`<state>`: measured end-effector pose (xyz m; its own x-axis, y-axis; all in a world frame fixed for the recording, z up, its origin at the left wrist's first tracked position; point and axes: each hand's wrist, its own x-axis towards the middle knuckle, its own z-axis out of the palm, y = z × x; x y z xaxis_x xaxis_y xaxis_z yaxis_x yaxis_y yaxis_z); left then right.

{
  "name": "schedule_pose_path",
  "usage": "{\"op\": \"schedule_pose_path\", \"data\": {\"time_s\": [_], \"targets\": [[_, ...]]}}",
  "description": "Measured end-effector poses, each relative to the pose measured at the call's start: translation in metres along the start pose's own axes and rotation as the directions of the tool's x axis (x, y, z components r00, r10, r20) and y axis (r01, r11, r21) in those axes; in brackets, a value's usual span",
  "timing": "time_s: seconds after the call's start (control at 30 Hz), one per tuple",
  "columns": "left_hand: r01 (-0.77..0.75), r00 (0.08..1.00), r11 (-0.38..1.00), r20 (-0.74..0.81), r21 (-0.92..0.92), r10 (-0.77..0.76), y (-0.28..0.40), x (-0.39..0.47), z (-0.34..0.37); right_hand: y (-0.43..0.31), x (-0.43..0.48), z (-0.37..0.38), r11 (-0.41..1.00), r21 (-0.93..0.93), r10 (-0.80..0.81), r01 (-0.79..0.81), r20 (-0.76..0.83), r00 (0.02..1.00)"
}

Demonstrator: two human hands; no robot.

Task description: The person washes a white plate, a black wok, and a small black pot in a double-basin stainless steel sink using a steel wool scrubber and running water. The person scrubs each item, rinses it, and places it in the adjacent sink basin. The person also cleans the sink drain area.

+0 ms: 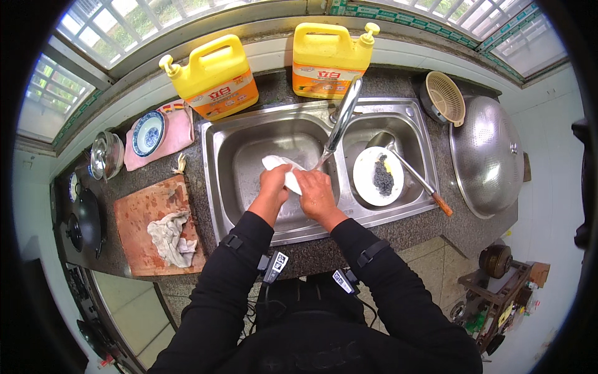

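Note:
Both hands are over the left basin of a stainless steel double sink. A white dish, tilted and seen almost edge-on, is between them. My left hand grips its left side. My right hand holds its right side, close below the chrome tap, from which water runs onto the dish and fingers. The hands partly hide the dish, so its full shape cannot be told. In the right basin, a white plate carries a dark speckled clump and a yellow bit.
A metal ladle with a wooden grip leans across the right basin. Two yellow detergent jugs stand behind the sink. Left are a cutting board, a crumpled cloth and a blue-white bowl. Right are a strainer basket and domed metal lid.

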<state>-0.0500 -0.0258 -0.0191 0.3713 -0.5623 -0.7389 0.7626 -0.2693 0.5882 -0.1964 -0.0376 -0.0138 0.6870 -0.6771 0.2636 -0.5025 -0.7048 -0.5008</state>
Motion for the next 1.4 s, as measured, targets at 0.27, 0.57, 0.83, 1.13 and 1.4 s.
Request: {"op": "schedule_pose_path", "data": {"time_s": [0.27,0.57,0.83,1.13,1.4], "targets": [[-0.268,0.918,0.943,0.349,0.199,0.187,0.021,-0.018,-0.033,-0.021,0.014,-0.008,0.884,0.462,0.066,-0.073,0.031,0.997],[-0.323,0.905,0.903,0.372,0.283,0.207,0.041,-0.055,-0.034,0.026,0.079,0.016,0.709,0.562,0.442,-0.425,0.115,0.89],[-0.029,0.871,1.0,0.491,-0.003,0.027,0.052,-0.003,-0.067,0.045,0.014,0.007,-0.521,0.752,0.502,-0.403,0.652,0.568],[-0.04,0.935,0.998,0.35,-0.048,0.054,-0.04,0.04,-0.026,0.024,0.002,-0.057,-0.359,0.827,0.506,-0.433,0.562,0.654],[-0.615,0.745,0.427,0.311,0.663,0.59,-0.031,0.029,0.039,-0.007,-0.009,-0.045,0.029,0.848,0.647,-0.53,0.388,0.656]]}}
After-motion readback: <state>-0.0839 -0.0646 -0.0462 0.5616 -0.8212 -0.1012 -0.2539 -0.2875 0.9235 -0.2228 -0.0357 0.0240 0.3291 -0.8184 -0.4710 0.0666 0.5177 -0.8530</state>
